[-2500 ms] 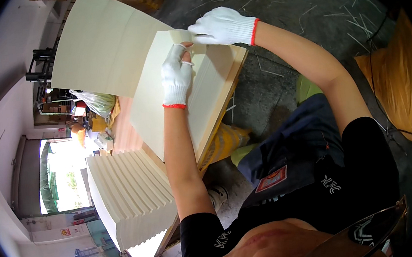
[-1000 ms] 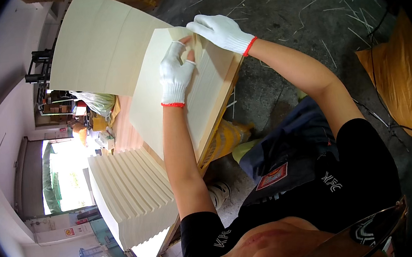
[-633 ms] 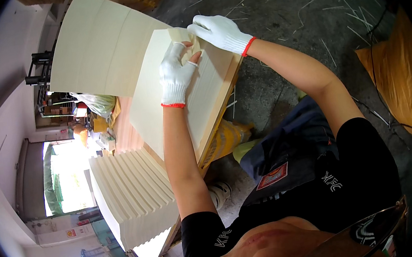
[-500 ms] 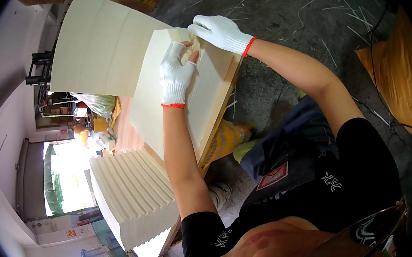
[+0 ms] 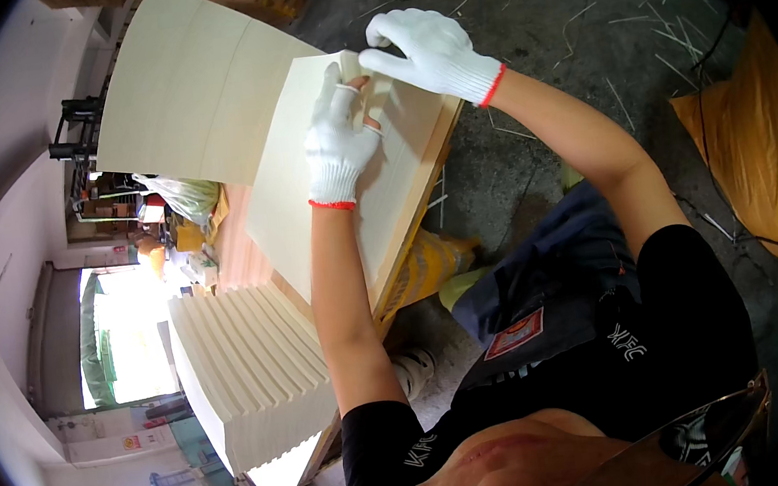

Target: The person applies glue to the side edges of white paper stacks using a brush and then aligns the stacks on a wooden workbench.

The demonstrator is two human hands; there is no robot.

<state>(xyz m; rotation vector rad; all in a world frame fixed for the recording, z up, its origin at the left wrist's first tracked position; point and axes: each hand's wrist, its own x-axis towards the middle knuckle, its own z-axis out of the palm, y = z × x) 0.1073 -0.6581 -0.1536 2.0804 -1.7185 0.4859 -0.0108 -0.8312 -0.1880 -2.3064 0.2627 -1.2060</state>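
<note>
My left hand [image 5: 339,147], in a white knit glove with a red cuff, lies on a stack of cream sheets [image 5: 293,168] near its far end. Its fingers are stretched out, and bare thumb and fingertips show through the glove. Just beyond the stack's far right corner is my right hand [image 5: 434,53], in a matching glove. Its thumb points at the sheet edge while the other fingers curve apart from it, with nothing visible between them. Whether the thumb touches the sheets I cannot tell.
A large pale panel or sheet pile [image 5: 206,92] stands beyond the stack on the left. Nearer left is a thick pile of layered cream sheets [image 5: 251,369]. A wooden edge [image 5: 417,198] runs along the stack's right side. Pale strips litter the dark floor [image 5: 541,69]; an orange-brown sack [image 5: 745,143] lies right.
My right hand has moved slightly away from the stack's corner, its fingers opening. The corner that was lifted between my hands now lies flatter. My left hand has flattened and shifted slightly.
</note>
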